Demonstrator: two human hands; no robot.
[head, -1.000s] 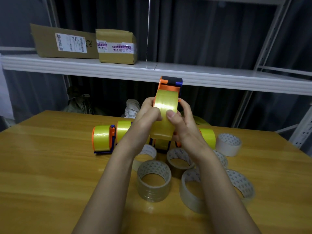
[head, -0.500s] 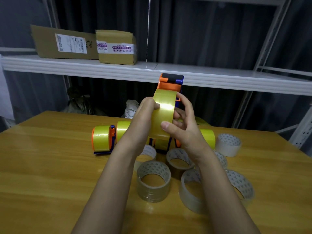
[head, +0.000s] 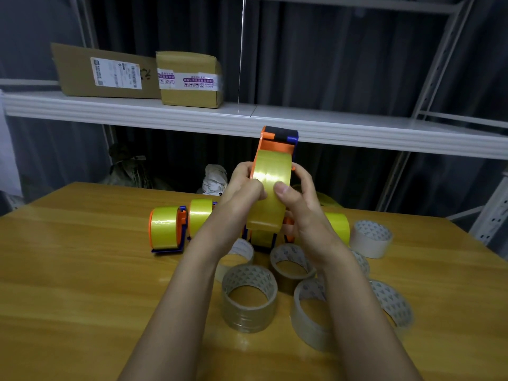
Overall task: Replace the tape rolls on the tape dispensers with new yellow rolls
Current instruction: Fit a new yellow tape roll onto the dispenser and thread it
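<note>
A person holds an orange tape dispenser (head: 276, 145) upright above a wooden table (head: 82, 284), its black roller end pointing up, with a yellow roll (head: 270, 193) seated in its frame. The left hand (head: 243, 188) curls around the roll's left side, fingers wrapped onto the dispenser's edge, while the right hand (head: 299, 204) grasps the right side, its thumb pressed flat on the face of the yellow tape. On the table behind the hands stands a loaded dispenser (head: 166, 229) with a yellow roll, and further yellow rolls show beside it. Clear and brownish used rolls (head: 248, 301) lie in a cluster nearer the camera. Two cardboard boxes (head: 137, 74) sit on a white shelf (head: 357, 130) behind.
</note>
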